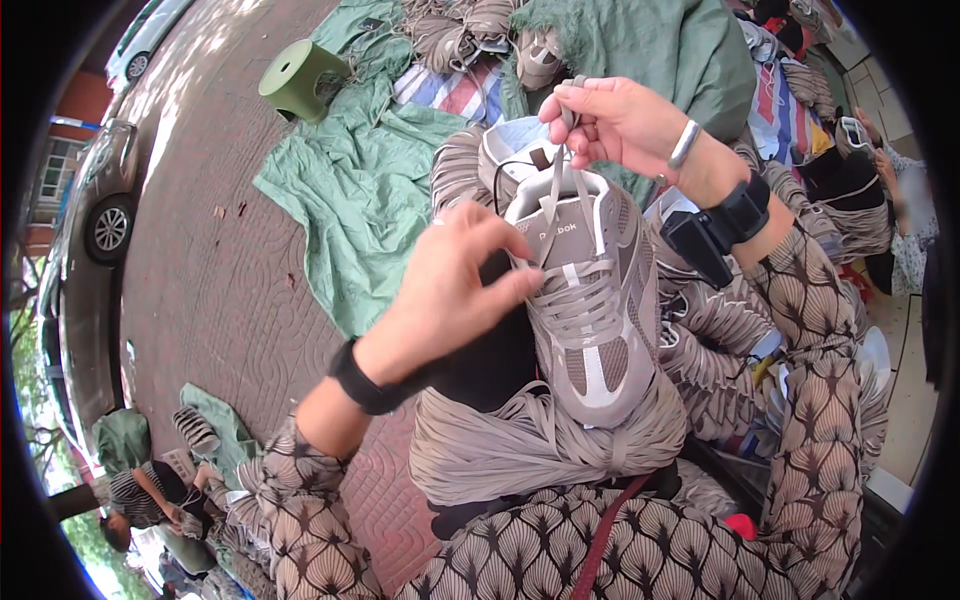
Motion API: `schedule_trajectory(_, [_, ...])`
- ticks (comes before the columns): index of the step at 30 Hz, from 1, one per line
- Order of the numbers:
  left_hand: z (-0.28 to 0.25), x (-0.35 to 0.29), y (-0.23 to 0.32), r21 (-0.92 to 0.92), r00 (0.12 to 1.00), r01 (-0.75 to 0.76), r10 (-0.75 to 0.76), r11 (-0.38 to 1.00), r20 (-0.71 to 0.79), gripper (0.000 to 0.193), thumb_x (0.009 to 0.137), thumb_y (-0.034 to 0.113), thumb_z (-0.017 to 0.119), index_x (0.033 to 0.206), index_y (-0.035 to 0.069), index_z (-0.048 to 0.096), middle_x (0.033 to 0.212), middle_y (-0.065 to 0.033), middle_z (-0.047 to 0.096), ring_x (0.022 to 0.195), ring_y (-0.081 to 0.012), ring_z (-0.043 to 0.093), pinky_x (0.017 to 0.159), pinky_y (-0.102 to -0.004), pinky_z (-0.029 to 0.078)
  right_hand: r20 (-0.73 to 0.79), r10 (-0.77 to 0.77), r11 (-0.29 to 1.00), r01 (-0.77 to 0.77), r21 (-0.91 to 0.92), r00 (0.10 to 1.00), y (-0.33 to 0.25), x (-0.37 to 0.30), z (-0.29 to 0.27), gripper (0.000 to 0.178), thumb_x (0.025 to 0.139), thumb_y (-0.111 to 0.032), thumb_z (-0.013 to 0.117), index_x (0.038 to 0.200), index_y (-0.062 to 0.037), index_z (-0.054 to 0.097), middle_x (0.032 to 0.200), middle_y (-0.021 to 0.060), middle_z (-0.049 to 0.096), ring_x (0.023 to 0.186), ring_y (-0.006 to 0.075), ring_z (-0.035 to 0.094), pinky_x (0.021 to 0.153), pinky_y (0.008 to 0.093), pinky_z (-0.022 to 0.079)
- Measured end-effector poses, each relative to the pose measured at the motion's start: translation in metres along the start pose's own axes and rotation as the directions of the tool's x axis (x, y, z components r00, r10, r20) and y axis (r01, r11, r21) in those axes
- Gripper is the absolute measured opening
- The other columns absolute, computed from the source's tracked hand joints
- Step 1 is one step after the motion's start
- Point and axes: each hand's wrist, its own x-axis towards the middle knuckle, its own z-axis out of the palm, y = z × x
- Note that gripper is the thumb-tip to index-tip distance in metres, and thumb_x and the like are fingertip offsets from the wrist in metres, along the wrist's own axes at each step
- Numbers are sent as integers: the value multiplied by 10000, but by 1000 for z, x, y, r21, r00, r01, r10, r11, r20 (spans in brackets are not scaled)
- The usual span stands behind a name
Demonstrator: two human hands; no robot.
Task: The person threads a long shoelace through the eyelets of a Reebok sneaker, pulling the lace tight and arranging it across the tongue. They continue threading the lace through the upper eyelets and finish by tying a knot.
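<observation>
A grey-beige sneaker [594,352] rests in front of me, toe toward me, on a thick bundle of flat grey laces [530,450]. Its lower eyelets are laced in crossing rows. Above its tongue my right hand [612,120] pinches a grey shoelace [558,190], whose strands run taut down to the upper eyelets. With thumb and forefinger, my left hand [462,275] grips the left eyelet edge of the sneaker; any bit of lace between those fingertips is hidden. Just behind stands another sneaker [500,150] with a pale lining, partly covered.
Green cloth sheets [340,200] lie across the paving ahead, with a green plastic stool [300,80] on the left. More sneakers [440,42] are heaped at the back and by my right arm. People sit at both sides; a parked car [95,230] stands far left.
</observation>
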Motion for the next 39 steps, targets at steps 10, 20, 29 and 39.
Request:
schedule_trajectory(10, [24,13,6,167,968,33,11,985,-252,264,809,291,769,949,88,674,969,-107,587,931,-301,537,836,-400,411,-140,-88,982,63,-176,986,-21,0,-18,311,1044,-328,468,1040,-52,611,977,109,712,748,116,700,667,278,609])
schedule_trajectory(20, [26,58,-19,-686,997,62,-15,725,74,237,972,233,635,862,30,690,1239,-100,618,1156,-169,543,982,-334,418,41,-233,833,222,-506,972,-50,29,11,338,1040,-343,472,957,-54,625,894,80,718,734,117,710,629,226,570])
schedule_trajectory(29, [-21,93,-25,-995,993,-98,-68,-5,-97,331,1055,274,408,917,44,601,960,-127,679,1020,-285,650,951,-395,480,-42,-322,387,91,-918,946,-90,-32,48,216,919,-237,637,882,-29,683,680,26,659,595,150,657,514,299,518])
schedule_trajectory(39, [-25,72,-33,-985,984,-60,-157,162,-85,320,1066,299,392,970,51,570,932,-82,625,928,-242,646,927,-384,508,44,-610,267,257,-929,791,71,-114,55,255,782,-108,687,995,-38,564,1262,145,565,1163,344,513,1010,411,397])
